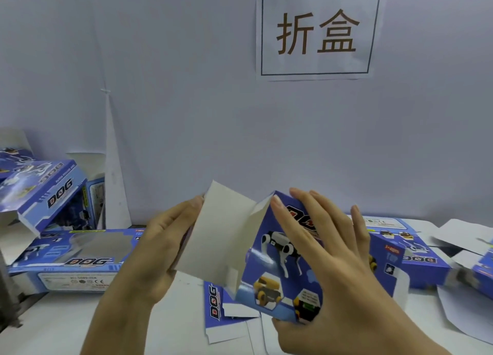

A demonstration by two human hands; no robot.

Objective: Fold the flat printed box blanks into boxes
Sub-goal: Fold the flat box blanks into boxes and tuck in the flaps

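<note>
Blue-and-white cardboard everywhere on a white tabletop [66,325]. Far left: folded "DOG" boxes [45,194] heaped against a pale wall, tilted, one with an open flap. Below them, a long window box [77,250] lying flat, printed "DOG" along its front edge. Centre left: left hand [157,250] with fingers nearly straight, pressed flat behind the plain white inner panel of a part-folded box blank [266,258], held up above the table. Centre, under that blank: another flat blank [216,304] on the tabletop, "DOG" running up its side. Centre right: right hand [330,264] spread wide, fingers straight across the blank's printed face showing a white robot dog, thumb curled under the lower edge, gripping it. Above, on the wall: paper sign [317,32] with two large Chinese characters in a frame. Right: more printed boxes [424,258] and white flaps, partly blurred.
</note>
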